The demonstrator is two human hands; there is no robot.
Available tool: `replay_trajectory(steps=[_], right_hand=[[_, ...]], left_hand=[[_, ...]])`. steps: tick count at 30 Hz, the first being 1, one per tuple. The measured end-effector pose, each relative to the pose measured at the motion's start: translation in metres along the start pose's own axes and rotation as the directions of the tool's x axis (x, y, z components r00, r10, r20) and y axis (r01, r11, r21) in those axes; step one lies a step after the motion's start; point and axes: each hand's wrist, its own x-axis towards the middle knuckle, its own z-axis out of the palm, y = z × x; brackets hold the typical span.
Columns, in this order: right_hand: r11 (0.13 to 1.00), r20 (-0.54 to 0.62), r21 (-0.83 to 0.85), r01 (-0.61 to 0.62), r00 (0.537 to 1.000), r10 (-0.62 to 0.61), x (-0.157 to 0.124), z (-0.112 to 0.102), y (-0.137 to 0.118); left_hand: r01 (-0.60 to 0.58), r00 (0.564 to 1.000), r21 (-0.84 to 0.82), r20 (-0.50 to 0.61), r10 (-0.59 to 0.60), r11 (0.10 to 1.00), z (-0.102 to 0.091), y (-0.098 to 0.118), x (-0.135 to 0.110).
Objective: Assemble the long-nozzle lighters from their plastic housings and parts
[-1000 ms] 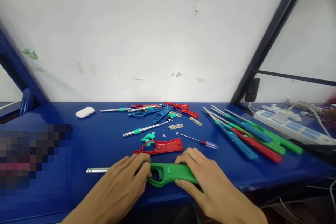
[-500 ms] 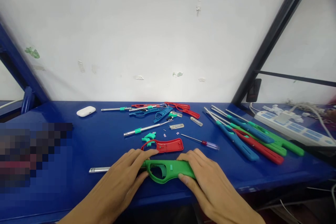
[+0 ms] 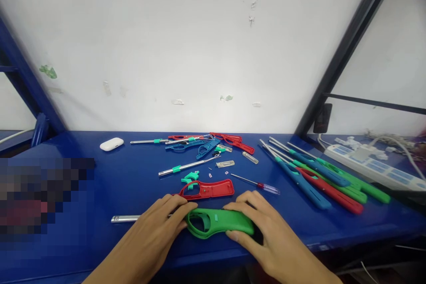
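A green long-nosed gas lighter (image 3: 229, 221) lies along the front of the blue table, its metal tube pointing left. My left hand (image 3: 166, 224) is closed around the joint between tube and handle, hiding part of both. At the handle's right end, my right hand (image 3: 258, 222) grips with thumb below and fingers above. A teal trigger shows inside the handle's loop. Just behind lies a red handle half (image 3: 216, 190), its inside facing up. Teal plastic pieces (image 3: 190, 178) and a screwdriver (image 3: 266, 187) with a clear purple handle lie near it.
Farther back are loose metal tubes (image 3: 181, 167), red handle halves (image 3: 238, 142), blue halves (image 3: 208, 147) and clear fuel tanks (image 3: 225, 164). Several whole lighters (image 3: 328, 186) lie at right, before a white power strip (image 3: 376, 164). A white earbud case (image 3: 112, 144) sits back left.
My right hand's fingers have drawn back along the handle, showing more of its right end. The view has tipped slightly upward. Both hands stay on the lighter.
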Motion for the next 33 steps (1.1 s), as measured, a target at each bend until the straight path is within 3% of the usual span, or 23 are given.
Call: replay_trajectory(steps=[4, 13, 17, 20, 26, 33], right_hand=[[0.993, -0.008, 0.079, -0.086, 0.996, 0.087, -0.008, -0.004, 0.009], [0.929, -0.049, 0.314, -0.196, 0.974, 0.222, -0.013, -0.009, 0.014], [0.738, 0.028, 0.636, -0.226, 0.962, 0.271, -0.009, -0.004, 0.007], [0.612, 0.021, 0.769, -0.185, 0.964, 0.265, -0.007, 0.002, 0.005], [0.603, -0.038, 0.788, -0.126, 0.967, 0.252, -0.006, 0.004, 0.007], [0.637, -0.018, 0.756, -0.155, 0.966, 0.257, -0.010, 0.003, 0.004]], left_hand=[[-0.023, 0.999, 0.033, 0.031, 0.022, 0.999, 0.001, -0.004, -0.011], [0.090, 0.995, -0.101, -0.040, -0.094, 0.991, -0.010, 0.000, 0.011], [0.101, 0.993, -0.091, -0.053, -0.106, 0.991, -0.008, -0.003, 0.007], [0.103, 0.994, -0.075, -0.028, -0.106, 0.992, -0.004, -0.009, 0.004], [0.129, 0.992, -0.020, -0.012, -0.129, 0.991, 0.001, -0.015, -0.002], [0.128, 0.991, -0.050, -0.021, -0.130, 0.990, 0.000, -0.011, 0.000]])
